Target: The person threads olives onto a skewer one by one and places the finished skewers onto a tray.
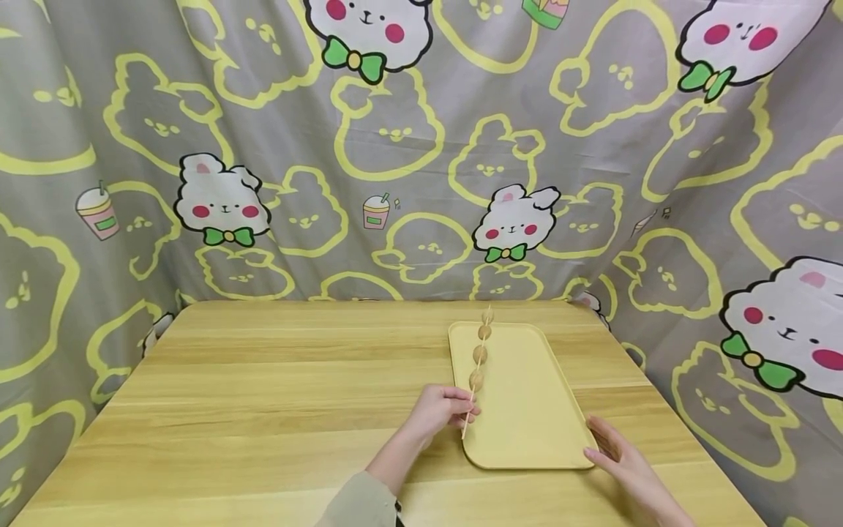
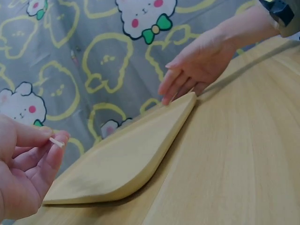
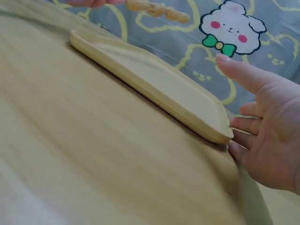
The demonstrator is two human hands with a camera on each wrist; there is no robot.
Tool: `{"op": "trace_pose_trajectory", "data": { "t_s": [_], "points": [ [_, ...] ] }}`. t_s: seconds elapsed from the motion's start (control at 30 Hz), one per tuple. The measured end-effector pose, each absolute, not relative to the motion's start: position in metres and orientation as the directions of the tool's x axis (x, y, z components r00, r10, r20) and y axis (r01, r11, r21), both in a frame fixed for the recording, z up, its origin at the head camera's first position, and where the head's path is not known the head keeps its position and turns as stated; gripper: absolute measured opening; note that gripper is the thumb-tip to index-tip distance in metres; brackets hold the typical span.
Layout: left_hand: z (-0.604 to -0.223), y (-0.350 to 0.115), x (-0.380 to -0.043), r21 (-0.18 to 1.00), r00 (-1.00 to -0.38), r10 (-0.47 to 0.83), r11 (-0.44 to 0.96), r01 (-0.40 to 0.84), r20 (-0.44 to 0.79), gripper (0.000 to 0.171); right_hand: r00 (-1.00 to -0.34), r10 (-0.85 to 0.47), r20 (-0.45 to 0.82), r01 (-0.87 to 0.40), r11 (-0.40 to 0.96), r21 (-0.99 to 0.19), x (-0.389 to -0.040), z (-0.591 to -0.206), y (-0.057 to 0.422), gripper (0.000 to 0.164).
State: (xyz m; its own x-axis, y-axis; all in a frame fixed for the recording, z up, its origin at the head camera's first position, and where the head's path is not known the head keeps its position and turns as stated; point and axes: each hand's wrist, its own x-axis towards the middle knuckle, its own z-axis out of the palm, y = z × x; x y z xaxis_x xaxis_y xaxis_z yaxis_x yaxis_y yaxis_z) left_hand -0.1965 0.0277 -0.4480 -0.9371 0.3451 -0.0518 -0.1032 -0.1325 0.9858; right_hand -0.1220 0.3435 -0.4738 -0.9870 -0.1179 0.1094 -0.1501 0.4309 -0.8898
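Observation:
My left hand (image 1: 436, 411) pinches the bare lower end of a thin wooden skewer (image 1: 479, 355) threaded with several round brown balls. The skewer points away from me, above the left side of a pale yellow rectangular tray (image 1: 527, 432). In the left wrist view only the stick's end (image 2: 57, 142) shows between thumb and fingers. At the tray's near right corner is my right hand (image 1: 624, 462), thumb spread from the fingers. Its fingers (image 3: 246, 125) touch the tray's edge in the right wrist view. The balls (image 3: 157, 9) hang above the tray there.
The tray lies flat on a wood-grain table (image 1: 276, 410), right of its middle. A grey curtain (image 1: 408, 161) with yellow outlines and white cartoon animals hangs behind the table and along both sides.

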Motion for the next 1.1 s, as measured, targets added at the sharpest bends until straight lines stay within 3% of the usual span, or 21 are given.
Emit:
{"op": "trace_pose_trajectory", "data": {
  "t_s": [0.4, 1.1],
  "points": [
    [-0.444, 0.058, -0.210, 0.980, -0.953, 0.290, -0.149, -0.136, -0.088, 0.019, -0.995, -0.093, -0.019, -0.015, 0.357, -0.934, -0.117, -0.473, 0.342, 0.067],
    [-0.458, 0.114, -0.194, 0.970, -0.970, 0.138, -0.114, -0.215, -0.198, 0.002, -0.994, -0.101, 0.047, -0.076, 0.310, -0.948, -0.115, -0.476, 0.341, 0.063]
  ]
}}
